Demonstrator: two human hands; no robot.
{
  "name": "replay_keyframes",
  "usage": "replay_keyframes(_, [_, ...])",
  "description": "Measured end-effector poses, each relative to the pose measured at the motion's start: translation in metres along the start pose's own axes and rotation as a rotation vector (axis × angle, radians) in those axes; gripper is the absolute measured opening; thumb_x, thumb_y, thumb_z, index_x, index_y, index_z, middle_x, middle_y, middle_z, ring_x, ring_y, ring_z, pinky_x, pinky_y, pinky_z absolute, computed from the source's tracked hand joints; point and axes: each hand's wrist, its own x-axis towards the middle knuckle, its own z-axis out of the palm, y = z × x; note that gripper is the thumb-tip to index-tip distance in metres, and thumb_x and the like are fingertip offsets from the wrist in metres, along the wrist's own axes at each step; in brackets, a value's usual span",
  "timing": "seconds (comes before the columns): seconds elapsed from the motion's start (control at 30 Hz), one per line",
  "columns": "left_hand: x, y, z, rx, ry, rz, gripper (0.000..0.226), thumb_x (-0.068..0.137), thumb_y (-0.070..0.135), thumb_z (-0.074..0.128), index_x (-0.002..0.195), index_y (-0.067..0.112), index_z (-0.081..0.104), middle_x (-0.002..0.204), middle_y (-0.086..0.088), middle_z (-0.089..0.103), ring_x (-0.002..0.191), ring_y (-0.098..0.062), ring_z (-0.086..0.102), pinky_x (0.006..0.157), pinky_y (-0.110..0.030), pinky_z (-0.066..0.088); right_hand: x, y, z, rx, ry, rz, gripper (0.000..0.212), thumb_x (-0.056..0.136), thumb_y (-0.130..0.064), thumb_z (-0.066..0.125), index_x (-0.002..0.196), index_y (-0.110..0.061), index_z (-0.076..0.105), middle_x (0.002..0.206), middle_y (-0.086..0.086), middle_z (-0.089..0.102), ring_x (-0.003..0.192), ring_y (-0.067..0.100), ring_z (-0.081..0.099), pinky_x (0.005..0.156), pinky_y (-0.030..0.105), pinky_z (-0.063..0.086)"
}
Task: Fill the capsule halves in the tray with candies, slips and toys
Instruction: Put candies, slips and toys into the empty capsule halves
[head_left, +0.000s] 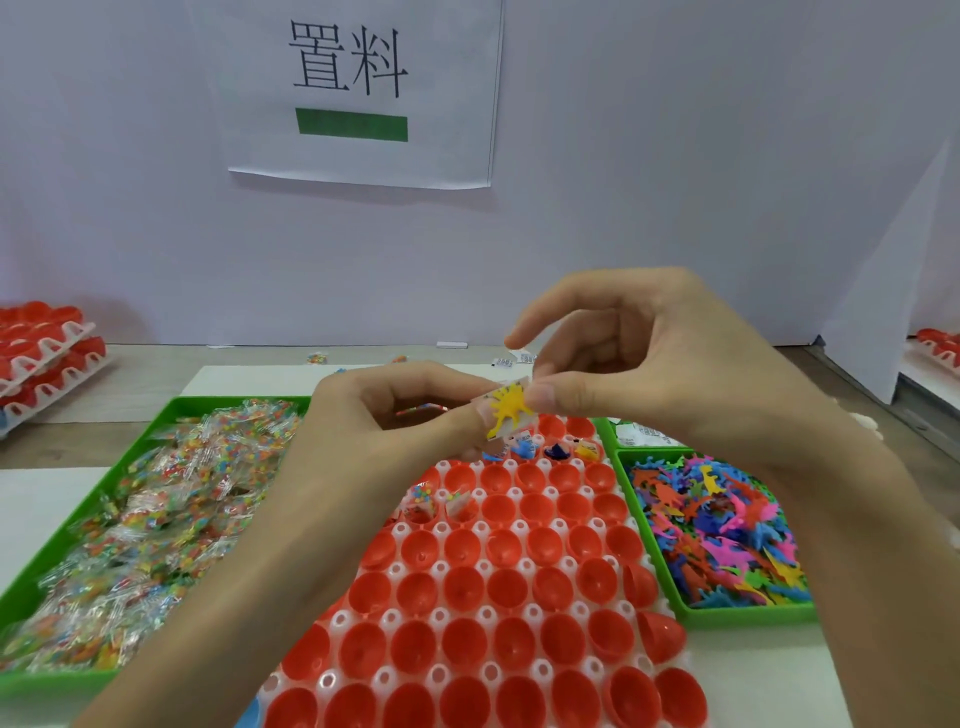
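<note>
A white tray (441, 527) holding many red capsule halves (511, 590) lies in front of me. Most halves are empty; a few in the far rows hold small toys, and two at mid-left hold candy packets (422, 500). Above the tray's far end, my left hand (384, 415) and my right hand (639, 358) meet on a yellow dinosaur toy (508, 408) with a white paper slip behind it. Both hands pinch it with thumb and fingertips.
A green bin of clear candy packets (156, 519) sits on the left. A green bin of coloured flat toys (722, 525) sits on the right, with a bin of paper slips (639, 434) behind it. Stacked trays of red halves (41, 353) stand far left.
</note>
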Motion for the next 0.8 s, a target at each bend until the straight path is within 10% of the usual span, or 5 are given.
replay_keyframes(0.4, [0.0011,0.0034,0.0014,-0.274,-0.085,-0.029,0.024,0.066,0.025,0.080,0.088,0.015,0.083,0.091,-0.007,0.078,0.081,-0.016,0.076,0.073,-0.019,0.057,0.0015,-0.0008,0.0060,-0.040,0.060,-0.018,0.020,0.081,-0.013,0.081,0.098,-0.021,0.074,0.080,0.003,0.074,0.077,0.026,0.071,0.074,0.036,0.057])
replay_keyframes(0.8, [0.0026,-0.0008,0.0005,-0.140,-0.001,0.032,0.021,0.065,0.024,0.084,0.086,0.021,0.083,0.095,-0.007,0.079,0.089,-0.021,0.076,0.077,-0.023,0.059,0.0048,0.0080,0.0081,-0.142,0.066,0.010,0.019,0.084,-0.022,0.080,0.102,-0.026,0.075,0.088,-0.007,0.075,0.087,0.007,0.072,0.079,0.023,0.058])
